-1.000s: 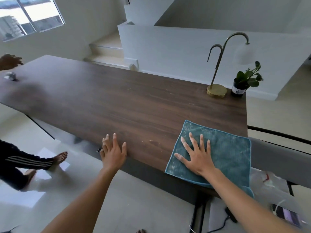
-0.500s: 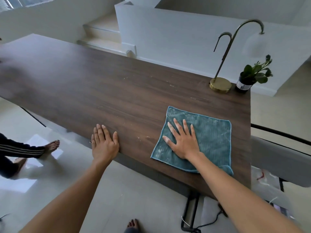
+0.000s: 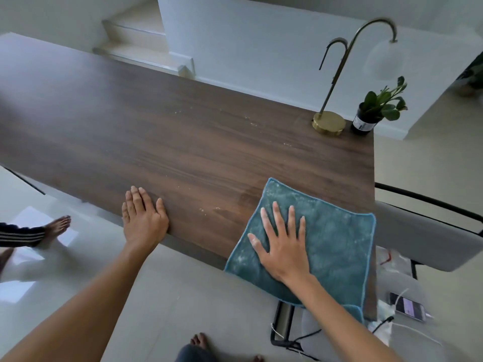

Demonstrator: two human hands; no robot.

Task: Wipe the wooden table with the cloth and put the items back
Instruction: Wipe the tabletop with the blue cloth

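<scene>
The wiping step is in hand: the right hand presses flat, fingers spread, on the teal microfibre cloth, which lies at the near right corner of the wooden table, overhanging its edge. The left hand rests flat on the near edge, holding nothing. Pale crumbs lie just left of the cloth, so the next stroke should probably sweep leftward; the brass lamp and potted plant stand at the far corner.

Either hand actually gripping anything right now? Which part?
No grip. The right hand presses flat on the cloth, left of its middle; the left hand rests flat on the table edge.
</scene>
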